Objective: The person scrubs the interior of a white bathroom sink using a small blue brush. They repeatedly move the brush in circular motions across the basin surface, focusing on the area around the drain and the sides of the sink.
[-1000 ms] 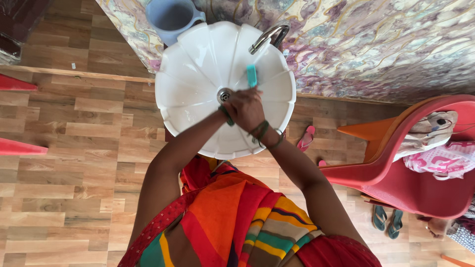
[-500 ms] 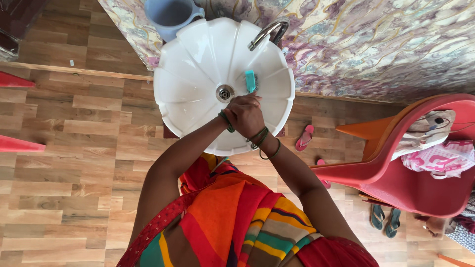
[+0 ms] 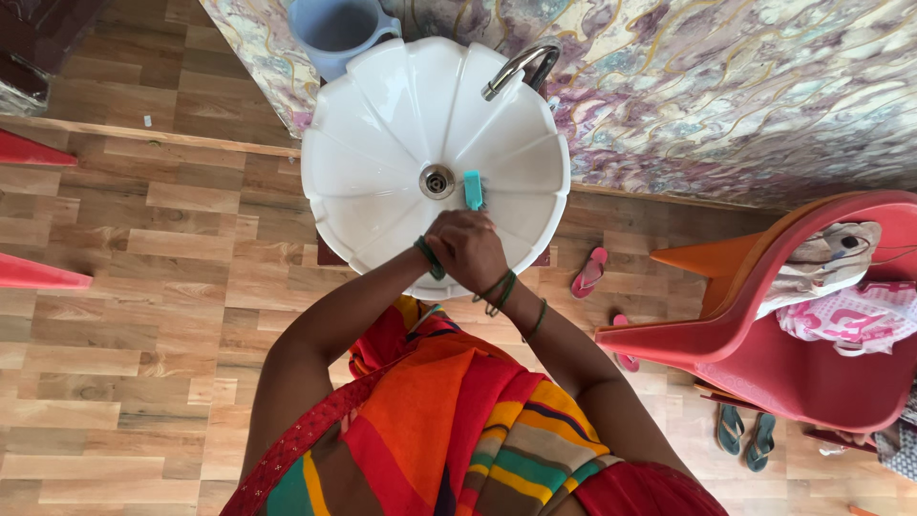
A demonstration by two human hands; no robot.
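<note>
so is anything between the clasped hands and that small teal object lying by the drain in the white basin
Nothing visible. The clasped hands hover over the white scalloped basin's near rim; only bare basin separates them from the small teal object beside the drain.

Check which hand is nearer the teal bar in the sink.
Hard to split: the hands are clasped together just below the teal bar. The right hand lies on top and looks slightly nearer; the left hand is mostly hidden beneath it. Neither touches the bar.

- Hands clasp together over the basin; the right hand covers the left, palms hidden.
- Bucket at 12 o'clock is cut by the top edge.
- Chair at 3 o'clock runs past the right edge.
</note>
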